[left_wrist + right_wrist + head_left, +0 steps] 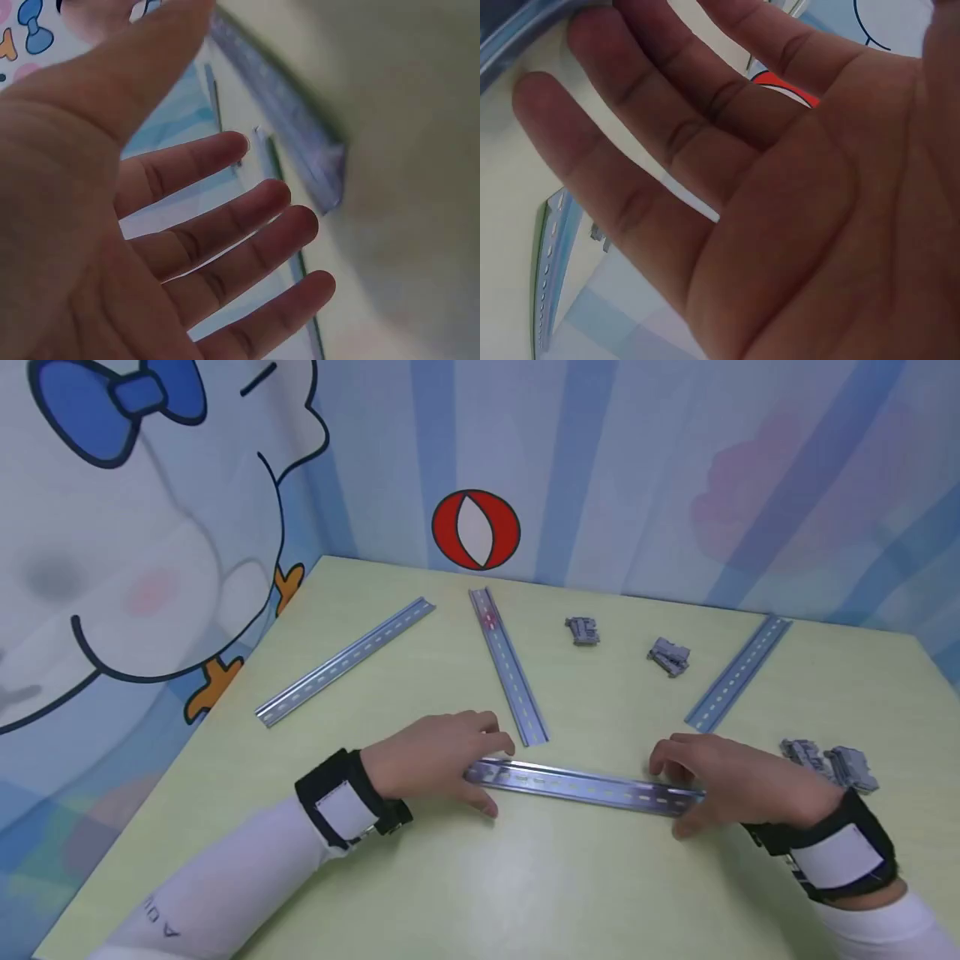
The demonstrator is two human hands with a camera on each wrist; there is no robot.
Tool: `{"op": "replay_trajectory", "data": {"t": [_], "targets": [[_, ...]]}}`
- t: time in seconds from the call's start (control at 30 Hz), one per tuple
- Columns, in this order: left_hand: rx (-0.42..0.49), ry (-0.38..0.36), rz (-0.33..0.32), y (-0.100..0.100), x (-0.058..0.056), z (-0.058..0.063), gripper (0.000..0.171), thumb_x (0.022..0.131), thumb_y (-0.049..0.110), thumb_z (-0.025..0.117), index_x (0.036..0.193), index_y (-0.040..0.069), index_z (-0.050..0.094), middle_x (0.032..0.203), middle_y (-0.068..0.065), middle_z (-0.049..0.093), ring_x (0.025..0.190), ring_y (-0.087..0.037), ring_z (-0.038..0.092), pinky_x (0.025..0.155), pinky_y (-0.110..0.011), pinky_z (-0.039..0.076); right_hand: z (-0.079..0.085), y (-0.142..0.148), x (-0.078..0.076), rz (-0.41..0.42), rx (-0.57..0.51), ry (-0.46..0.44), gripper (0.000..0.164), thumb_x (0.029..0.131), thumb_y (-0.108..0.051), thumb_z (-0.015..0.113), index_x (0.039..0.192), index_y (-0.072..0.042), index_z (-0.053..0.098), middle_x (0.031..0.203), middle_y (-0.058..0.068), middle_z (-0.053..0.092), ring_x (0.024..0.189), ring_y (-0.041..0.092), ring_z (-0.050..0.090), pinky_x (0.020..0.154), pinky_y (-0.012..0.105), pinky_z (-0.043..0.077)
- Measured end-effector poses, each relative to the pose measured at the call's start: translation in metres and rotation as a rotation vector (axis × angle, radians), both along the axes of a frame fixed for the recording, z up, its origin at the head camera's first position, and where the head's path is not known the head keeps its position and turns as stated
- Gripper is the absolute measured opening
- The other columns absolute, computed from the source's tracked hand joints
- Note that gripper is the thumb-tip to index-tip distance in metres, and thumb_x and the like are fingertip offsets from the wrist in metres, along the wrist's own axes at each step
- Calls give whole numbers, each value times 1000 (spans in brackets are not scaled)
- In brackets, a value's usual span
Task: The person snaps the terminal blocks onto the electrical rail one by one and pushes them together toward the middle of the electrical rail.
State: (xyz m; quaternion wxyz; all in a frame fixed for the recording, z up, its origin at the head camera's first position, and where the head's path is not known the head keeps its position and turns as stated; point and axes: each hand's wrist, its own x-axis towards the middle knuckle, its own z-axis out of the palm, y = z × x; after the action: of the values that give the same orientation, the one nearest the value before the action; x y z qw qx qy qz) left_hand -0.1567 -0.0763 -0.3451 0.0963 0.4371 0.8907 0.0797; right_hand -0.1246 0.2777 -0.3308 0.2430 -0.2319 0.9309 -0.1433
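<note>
A slotted metal DIN rail (577, 782) lies crosswise on the table in front of me. By its left end, my left hand (442, 756) has its thumb and fingers spread apart; the left wrist view shows the fingers (247, 244) extended beside the rail's end (322, 176). At the other end my right hand (738, 777) is placed with thumb and fingertips on either side of the rail, apart from each other. In the right wrist view its fingers are fairly straight, near the rail (517, 34); whether they touch it I cannot tell.
Three more rails lie farther back: one slanting at left (345, 662), one in the middle (512, 668) with a red mark, one at right (738, 672). Small grey parts sit at back (582, 631), beside them (669, 657), and behind my right hand (851, 768). A printed cloth wall (510, 460) stands behind.
</note>
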Motion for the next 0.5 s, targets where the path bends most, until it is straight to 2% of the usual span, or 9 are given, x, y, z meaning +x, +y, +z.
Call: {"op": "replay_trajectory", "data": {"t": [0.1, 0.17, 0.3, 0.5], "targets": [[5, -12, -18, 2, 5, -6, 62, 76, 53, 78, 126, 21, 61, 108, 2, 58, 87, -11, 49, 71, -24, 48, -3, -3, 0, 17, 0, 22, 45, 72, -22, 87, 108, -20, 61, 93, -8, 57, 83, 12, 52, 70, 28, 49], [16, 6, -26, 3, 6, -9, 54, 80, 46, 78, 125, 21, 62, 105, 3, 58, 86, -11, 49, 71, -23, 48, -4, -4, 0, 37, 2, 48, 40, 73, -16, 85, 106, -20, 63, 90, -9, 56, 80, 11, 51, 68, 26, 48], [55, 48, -41, 3, 6, -14, 41, 86, 32, 76, 123, 19, 63, 104, 3, 60, 87, -10, 50, 76, -23, 49, -5, -5, 2, 73, 16, 102, 35, 74, -15, 84, 102, -22, 64, 87, -12, 54, 77, 8, 49, 65, 25, 46], [98, 59, -23, -6, 4, -20, 35, 87, 29, 75, 119, 17, 66, 102, 5, 61, 88, -9, 51, 79, -24, 50, -4, -10, 3, 138, -14, 178, 34, 75, -15, 83, 104, -21, 66, 91, -12, 57, 77, 6, 51, 66, 25, 49]]}}
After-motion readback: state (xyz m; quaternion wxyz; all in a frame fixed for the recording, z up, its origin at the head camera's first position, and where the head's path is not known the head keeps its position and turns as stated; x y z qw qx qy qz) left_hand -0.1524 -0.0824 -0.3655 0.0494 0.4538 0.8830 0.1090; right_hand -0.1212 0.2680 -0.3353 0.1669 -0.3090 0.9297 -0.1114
